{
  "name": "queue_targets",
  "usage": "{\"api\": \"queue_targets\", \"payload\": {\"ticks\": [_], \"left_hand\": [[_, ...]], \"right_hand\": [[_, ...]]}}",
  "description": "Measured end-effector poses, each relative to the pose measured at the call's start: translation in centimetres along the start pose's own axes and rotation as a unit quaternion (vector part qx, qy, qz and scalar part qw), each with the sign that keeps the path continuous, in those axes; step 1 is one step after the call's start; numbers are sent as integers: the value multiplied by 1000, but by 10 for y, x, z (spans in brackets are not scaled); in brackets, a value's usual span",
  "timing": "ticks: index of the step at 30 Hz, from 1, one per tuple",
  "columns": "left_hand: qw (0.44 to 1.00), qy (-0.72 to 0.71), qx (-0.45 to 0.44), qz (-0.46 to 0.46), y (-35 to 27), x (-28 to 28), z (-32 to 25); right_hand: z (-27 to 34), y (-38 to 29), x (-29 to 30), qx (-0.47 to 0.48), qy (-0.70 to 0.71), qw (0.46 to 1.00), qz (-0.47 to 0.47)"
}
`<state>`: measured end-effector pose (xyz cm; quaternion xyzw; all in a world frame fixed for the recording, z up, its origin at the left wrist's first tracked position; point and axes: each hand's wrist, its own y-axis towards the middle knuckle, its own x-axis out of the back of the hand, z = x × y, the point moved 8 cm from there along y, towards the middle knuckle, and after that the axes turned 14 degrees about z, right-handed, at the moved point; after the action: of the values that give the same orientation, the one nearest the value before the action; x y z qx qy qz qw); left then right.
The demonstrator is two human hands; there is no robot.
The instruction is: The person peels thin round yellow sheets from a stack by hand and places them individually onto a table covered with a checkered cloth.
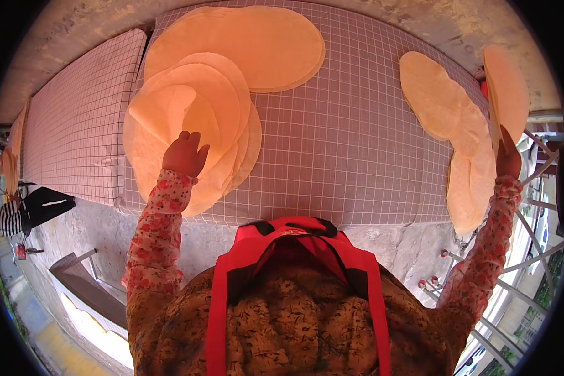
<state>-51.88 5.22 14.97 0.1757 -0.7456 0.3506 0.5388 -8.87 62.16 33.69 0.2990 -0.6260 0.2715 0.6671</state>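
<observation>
My left hand (185, 152) lies palm down on a pile of thin, round, papad-like sheets (232, 162) at the left of the cloth. Beside its fingertips, the top sheet is folded up into a cone-shaped flap (164, 110). Whether the fingers pinch that sheet is not plain. Far to the right, my right hand (508, 157) grips a few similar sheets (507, 94), raised on edge and slightly blurred. Just left of it, overlapping sheets (470, 127) run down the cloth's right end. More large sheets (263, 47) overlap at the back left.
A checked cloth (348, 141) covers the surface before me; another checked-cloth surface (80, 117) adjoins it on the left. A red-strapped garment (301, 230) hangs over my chest. Metal bars (521, 263) stand at the right. A person in a striped top (11, 218) is at far left.
</observation>
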Motion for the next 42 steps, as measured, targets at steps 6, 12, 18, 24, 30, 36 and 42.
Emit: {"api": "queue_targets", "payload": {"ticks": [6, 12, 18, 24, 30, 36, 42], "left_hand": [[961, -173, 140, -167, -81, -27, 61], [706, -614, 347, -69, -114, -186, 114], [921, -250, 292, 69, -107, -119, 75], [912, -304, 239, -137, -93, -54, 96], [902, -188, 268, -281, -116, -54, 208], [775, -506, 352, -142, -123, -123, 311], [626, -703, 318, -112, -126, -142, 328]], "right_hand": [[-28, -74, -252, -96, -8, 919, 382], [236, -1, -204, 286, 166, 920, 211], [464, -64, 39, 639, 419, 640, 80], [540, -103, 97, 748, 461, 462, 123], [623, -101, 91, 678, 616, 402, 15], [715, -103, 70, 720, 630, 291, -8], [799, -68, -31, 459, 627, 572, 264]]}}
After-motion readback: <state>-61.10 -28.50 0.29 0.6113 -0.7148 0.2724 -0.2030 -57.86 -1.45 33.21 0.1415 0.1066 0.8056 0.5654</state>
